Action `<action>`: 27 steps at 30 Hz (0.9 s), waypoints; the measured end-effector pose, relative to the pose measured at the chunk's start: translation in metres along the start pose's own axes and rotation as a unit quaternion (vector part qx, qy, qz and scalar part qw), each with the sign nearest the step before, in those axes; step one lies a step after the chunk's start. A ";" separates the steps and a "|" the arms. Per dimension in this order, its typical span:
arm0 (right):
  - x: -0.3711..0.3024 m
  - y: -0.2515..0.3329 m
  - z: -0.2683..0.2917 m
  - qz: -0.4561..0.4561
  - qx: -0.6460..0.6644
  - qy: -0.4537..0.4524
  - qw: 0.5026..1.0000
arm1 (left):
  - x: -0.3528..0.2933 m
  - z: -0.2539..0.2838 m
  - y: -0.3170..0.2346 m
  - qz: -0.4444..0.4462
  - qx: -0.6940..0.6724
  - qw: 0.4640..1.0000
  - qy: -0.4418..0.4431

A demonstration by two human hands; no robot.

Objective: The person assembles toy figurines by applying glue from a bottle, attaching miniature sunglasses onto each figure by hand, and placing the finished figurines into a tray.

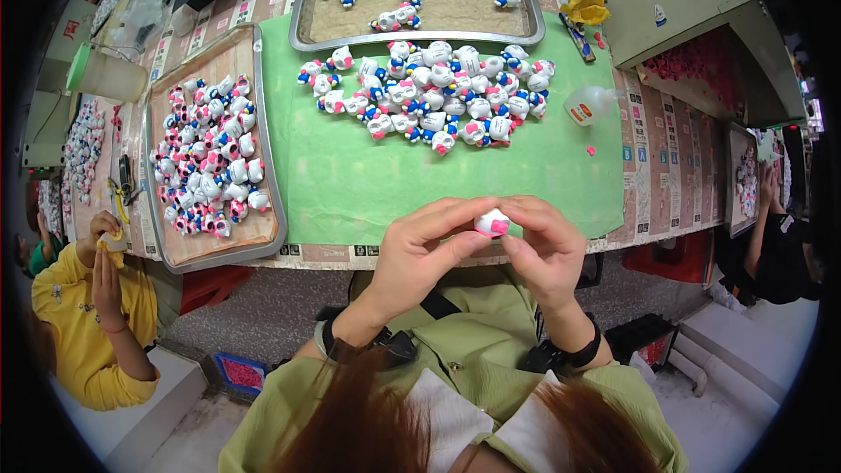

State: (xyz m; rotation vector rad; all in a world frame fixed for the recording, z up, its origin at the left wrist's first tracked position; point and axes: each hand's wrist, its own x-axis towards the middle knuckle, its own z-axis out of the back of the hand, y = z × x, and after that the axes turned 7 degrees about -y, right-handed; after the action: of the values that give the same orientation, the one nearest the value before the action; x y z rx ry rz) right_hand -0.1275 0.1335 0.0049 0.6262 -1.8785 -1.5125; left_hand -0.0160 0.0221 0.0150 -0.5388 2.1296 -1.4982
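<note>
A small white cat-head figurine with a pink bow (492, 222) is held over the near edge of the green mat (350, 197). My left hand (413, 252) pinches it from the left with thumb and forefinger. From the right, my right hand (552, 254) grips it too, fingertips meeting at the top. Its lower part is hidden by the fingers. Beyond my hands lies a heap of white, blue and pink cat figurines (434, 92) on the mat.
A metal tray (416, 42) with scattered figurines stands at the back. Another tray (279, 210) on the left holds many figurines. A squeeze bottle (589, 105), a yellow crumpled thing (585, 5) and a cutter (578, 40) lie right. People sit at both sides, one in yellow (96, 324).
</note>
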 end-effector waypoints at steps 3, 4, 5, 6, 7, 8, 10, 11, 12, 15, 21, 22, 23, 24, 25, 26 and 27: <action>0.000 0.003 0.002 -0.030 0.042 0.019 0.999 | -0.003 0.002 -0.001 0.025 -0.029 0.999 -0.002; 0.000 0.003 0.003 -0.042 0.047 0.025 0.998 | -0.003 0.002 0.002 0.036 -0.056 0.998 -0.002; 0.001 0.002 0.003 -0.042 0.045 0.024 0.998 | -0.003 0.003 0.003 0.047 -0.084 0.995 -0.001; 0.001 0.002 0.004 -0.042 0.044 0.031 0.998 | -0.003 0.003 0.003 0.046 -0.084 0.995 -0.001; 0.001 0.003 0.004 -0.043 0.042 0.037 0.998 | -0.003 0.003 0.002 0.037 -0.083 0.996 0.002; 0.001 0.004 0.003 -0.043 0.042 0.038 0.998 | -0.003 0.003 0.001 0.029 -0.083 0.996 0.006; 0.000 0.003 0.003 -0.049 0.051 0.033 0.997 | -0.001 0.004 0.003 0.032 -0.082 0.996 0.011; 0.000 0.002 0.004 -0.049 0.050 0.032 0.997 | 0.000 0.005 0.003 0.035 -0.080 0.996 0.015; -0.001 0.002 0.003 -0.046 0.048 0.031 0.997 | 0.000 0.005 0.002 0.035 -0.080 0.996 0.014; -0.001 0.003 0.003 -0.044 0.043 0.027 0.998 | 0.001 0.005 0.001 0.050 -0.078 0.996 0.013; 0.000 0.004 0.002 -0.045 0.029 0.020 0.998 | 0.003 0.005 0.005 0.043 -0.081 0.996 0.014; 0.000 0.003 0.002 -0.045 0.020 0.016 0.999 | 0.005 0.005 0.006 0.049 -0.085 0.995 0.015; -0.001 0.002 0.003 -0.045 0.018 0.014 0.999 | 0.007 0.005 0.008 0.056 -0.088 0.994 0.016; -0.001 0.002 0.003 -0.048 0.019 0.010 0.999 | 0.007 0.005 0.008 0.056 -0.087 0.994 0.016; 0.000 0.002 0.003 -0.051 0.019 0.007 0.998 | 0.008 0.005 0.009 0.059 -0.091 0.994 0.015; 0.000 0.002 0.003 -0.051 0.019 0.006 0.998 | 0.008 0.004 0.009 0.063 -0.094 0.993 0.015; -0.001 0.004 0.002 -0.060 0.026 0.003 0.998 | 0.007 0.005 0.008 0.062 -0.093 0.994 0.013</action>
State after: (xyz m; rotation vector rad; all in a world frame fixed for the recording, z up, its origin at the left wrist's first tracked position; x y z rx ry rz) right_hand -0.1281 0.1357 0.0081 0.7774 -1.9105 -1.5397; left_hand -0.0194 0.0170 0.0053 -0.4447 2.2929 -1.2533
